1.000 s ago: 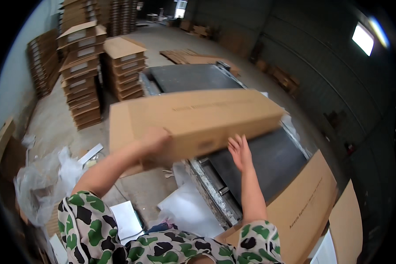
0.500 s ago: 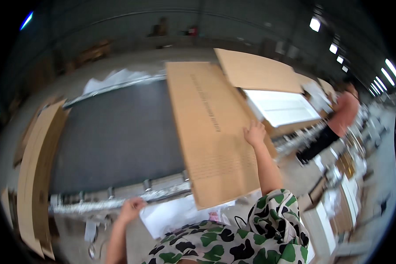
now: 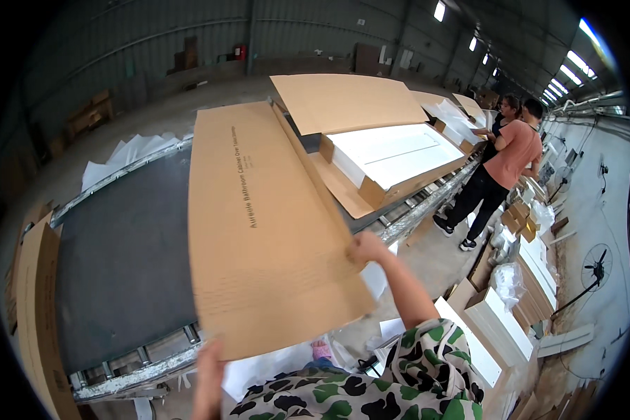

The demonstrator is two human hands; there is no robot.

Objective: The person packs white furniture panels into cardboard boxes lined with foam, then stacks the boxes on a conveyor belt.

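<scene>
A long flat brown cardboard box [image 3: 259, 224] lies across the dark conveyor belt [image 3: 119, 252], its near end over the belt's edge. My right hand [image 3: 366, 247] grips the box's near right edge. My left hand [image 3: 210, 358] sits under the near left corner of the box, partly hidden by it. Beyond it on the belt stands an open cardboard box [image 3: 392, 157] holding a white panel, with its flap raised.
Two people [image 3: 500, 157] work at the belt to the right. Flat cardboard sheets [image 3: 38, 315] lean at the left. White panels in boxes [image 3: 511, 318] stack at the lower right. A floor fan [image 3: 595, 269] stands far right. White wrapping lies on the floor below.
The view has swung right along the belt. The flat box has come down onto the belt, and my hands have shifted to its near end.
</scene>
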